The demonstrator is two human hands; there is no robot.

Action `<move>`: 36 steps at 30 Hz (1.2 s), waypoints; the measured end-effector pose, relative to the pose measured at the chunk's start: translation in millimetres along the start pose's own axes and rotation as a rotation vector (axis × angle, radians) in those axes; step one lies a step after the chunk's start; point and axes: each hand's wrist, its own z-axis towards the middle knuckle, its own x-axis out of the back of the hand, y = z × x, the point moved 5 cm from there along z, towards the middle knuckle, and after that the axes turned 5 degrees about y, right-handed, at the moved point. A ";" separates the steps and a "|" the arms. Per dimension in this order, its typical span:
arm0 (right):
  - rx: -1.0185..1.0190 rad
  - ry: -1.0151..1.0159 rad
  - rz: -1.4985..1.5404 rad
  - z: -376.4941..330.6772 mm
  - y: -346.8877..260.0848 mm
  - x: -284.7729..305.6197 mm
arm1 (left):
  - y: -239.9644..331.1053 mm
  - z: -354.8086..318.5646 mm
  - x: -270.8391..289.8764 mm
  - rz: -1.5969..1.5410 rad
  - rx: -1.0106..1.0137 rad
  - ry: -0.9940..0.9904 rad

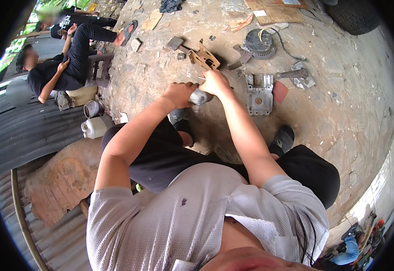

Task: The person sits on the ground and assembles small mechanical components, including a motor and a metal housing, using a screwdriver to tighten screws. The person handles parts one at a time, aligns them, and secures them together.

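In front of my knees, my left hand (179, 94) is closed around one side of a rounded silver metal part (199, 97). My right hand (216, 82) is closed just above and beside that part, its fingers pointing toward a tan metal bracket (205, 58) on the ground. A thin light-coloured piece shows near the right fingertips; what it is, and whether the right hand grips it, is too small to tell. Just left of the bracket lie a hammer-like tool with a square dark head (175, 43) and a small round metal piece (181, 57).
Right of my hands lie a flat cast metal housing (259, 95), a round finned alternator-like part (259, 44), a connecting rod (292, 73) and a reddish piece (279, 92). A white jug (96, 127) stands at left by corrugated sheets (38, 135). Two people sit at upper left.
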 end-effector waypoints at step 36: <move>-0.936 0.700 1.412 57.6 208.3 -12.3 | 35.7 3.3 -1.5 0.119 -0.217 -0.033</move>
